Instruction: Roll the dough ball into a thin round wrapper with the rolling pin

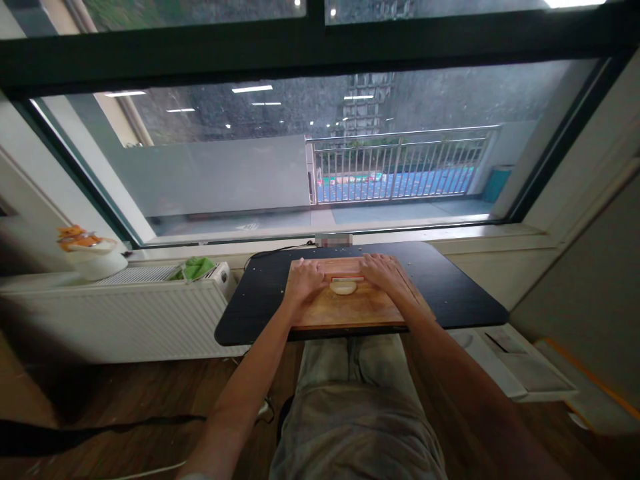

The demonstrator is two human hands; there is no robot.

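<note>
A wooden cutting board (357,310) lies on a small black table in front of me. My left hand (304,279) lies over the board's far left part, its fingers curled at the far edge. My right hand (383,270) grips the far right part in the same way. Between the hands, near the far edge, runs a narrow slot-like strip (348,279) with a reddish rim. Just below it on the wood rests a pale, flat-oval piece (343,288), too small to name. The fingertips are partly hidden behind the knuckles.
The black tabletop (460,303) has small pale crumbs on it. A white radiator (150,320) stands to the left, with a green cloth (194,268) and a white pot (95,260) on top. A wide window (210,173) is ahead; a white box (520,363) sits at lower right.
</note>
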